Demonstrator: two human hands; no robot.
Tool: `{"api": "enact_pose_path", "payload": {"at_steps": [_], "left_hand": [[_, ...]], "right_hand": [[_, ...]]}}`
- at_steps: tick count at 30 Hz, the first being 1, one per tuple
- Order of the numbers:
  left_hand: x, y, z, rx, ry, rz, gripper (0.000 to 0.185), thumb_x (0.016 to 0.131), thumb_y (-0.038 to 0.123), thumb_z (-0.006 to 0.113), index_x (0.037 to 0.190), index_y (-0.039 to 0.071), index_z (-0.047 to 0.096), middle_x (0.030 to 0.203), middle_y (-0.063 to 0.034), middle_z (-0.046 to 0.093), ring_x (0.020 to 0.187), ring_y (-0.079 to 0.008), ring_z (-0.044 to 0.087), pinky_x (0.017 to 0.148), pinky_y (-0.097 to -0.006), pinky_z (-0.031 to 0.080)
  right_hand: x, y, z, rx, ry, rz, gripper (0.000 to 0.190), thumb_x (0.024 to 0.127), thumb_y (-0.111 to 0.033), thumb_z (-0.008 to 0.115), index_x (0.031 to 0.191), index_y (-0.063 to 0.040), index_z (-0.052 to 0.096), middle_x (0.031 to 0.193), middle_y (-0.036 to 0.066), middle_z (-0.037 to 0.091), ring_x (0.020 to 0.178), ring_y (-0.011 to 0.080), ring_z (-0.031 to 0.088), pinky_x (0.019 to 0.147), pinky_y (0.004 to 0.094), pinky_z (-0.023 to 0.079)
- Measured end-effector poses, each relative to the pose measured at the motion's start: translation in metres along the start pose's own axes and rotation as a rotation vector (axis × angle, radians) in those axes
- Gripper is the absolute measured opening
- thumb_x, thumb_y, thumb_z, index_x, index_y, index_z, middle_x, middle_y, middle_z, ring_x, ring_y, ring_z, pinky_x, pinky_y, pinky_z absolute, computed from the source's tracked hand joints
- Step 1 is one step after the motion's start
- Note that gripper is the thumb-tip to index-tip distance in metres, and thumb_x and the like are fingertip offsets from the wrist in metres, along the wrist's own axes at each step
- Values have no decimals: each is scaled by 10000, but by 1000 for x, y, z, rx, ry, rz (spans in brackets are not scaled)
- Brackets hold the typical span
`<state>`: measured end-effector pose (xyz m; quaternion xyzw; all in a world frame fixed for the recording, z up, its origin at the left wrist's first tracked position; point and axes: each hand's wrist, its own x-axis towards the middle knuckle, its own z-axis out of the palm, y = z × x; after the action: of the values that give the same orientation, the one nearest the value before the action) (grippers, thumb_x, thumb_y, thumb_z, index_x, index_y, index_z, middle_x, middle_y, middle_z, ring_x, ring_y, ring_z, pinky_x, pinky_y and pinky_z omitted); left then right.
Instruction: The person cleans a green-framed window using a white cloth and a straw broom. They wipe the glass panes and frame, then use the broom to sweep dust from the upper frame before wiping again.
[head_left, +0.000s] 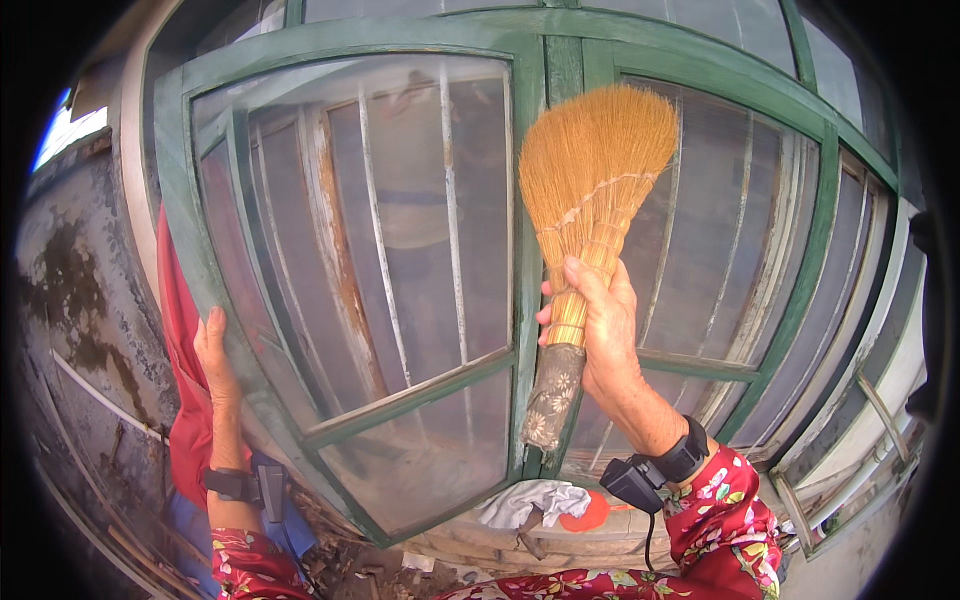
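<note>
My right hand (600, 322) is closed round the straw neck of a hand broom (600, 165), whose bristles fan upward; its handle end is wrapped in dark flowered cloth. Behind it stands a green wooden window frame with glass panes. My left hand (217, 352) rests against the outer left edge of an open green casement (172, 172), with the thumb up; its other fingers are partly hidden behind the frame. Red cloth (180, 375) hangs behind and beside that hand. Metal bars show through the glass.
A grey rag (532, 501) and a red object (586, 513) lie on the sill below the window. A stained wall (67, 285) with a pale pipe (105, 397) stands at the left. Debris and blue material (195, 525) lie low at the left. A pipe and wooden frame are at the lower right.
</note>
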<state>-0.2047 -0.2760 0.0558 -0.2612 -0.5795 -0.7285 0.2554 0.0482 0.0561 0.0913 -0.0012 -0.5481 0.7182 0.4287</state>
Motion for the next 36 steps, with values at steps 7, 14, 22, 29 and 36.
{"api": "enact_pose_path", "payload": {"at_steps": [7,14,22,29,36], "left_hand": [[-13,19,15,-124,98,-106,434,910,458,532,989,33,562,717,-93,610,560,-180,581,530,-284,474],[-3,2,2,-46,29,18,461,909,477,523,1022,34,579,712,-91,616,577,-193,595,552,-298,486],[-7,-11,-2,-31,180,178,397,922,443,530,986,53,561,724,-57,602,596,-162,579,566,-305,481],[-18,4,-5,-83,-12,74,393,938,427,496,971,38,542,715,-63,589,531,-166,569,482,-280,457],[4,-23,-22,91,53,201,468,938,499,455,934,37,530,683,-102,602,515,-182,590,500,-289,478]], "right_hand": [[-49,13,118,-278,-1342,214,542,852,-276,641,1232,5,376,748,97,553,571,204,604,448,304,483],[-112,14,105,-769,-1002,-1217,757,804,-125,569,1480,-87,230,650,77,471,513,214,515,453,323,432],[12,-17,97,-1325,-406,-1584,692,781,-130,558,1435,-198,342,696,53,420,527,173,505,441,290,442],[92,-91,-13,-1802,-64,-834,739,820,-56,573,1453,-172,211,824,250,602,724,402,627,627,476,521],[24,-58,-123,-1809,-283,-222,759,753,-94,653,1418,-183,297,898,231,647,876,420,622,764,502,498]]}}
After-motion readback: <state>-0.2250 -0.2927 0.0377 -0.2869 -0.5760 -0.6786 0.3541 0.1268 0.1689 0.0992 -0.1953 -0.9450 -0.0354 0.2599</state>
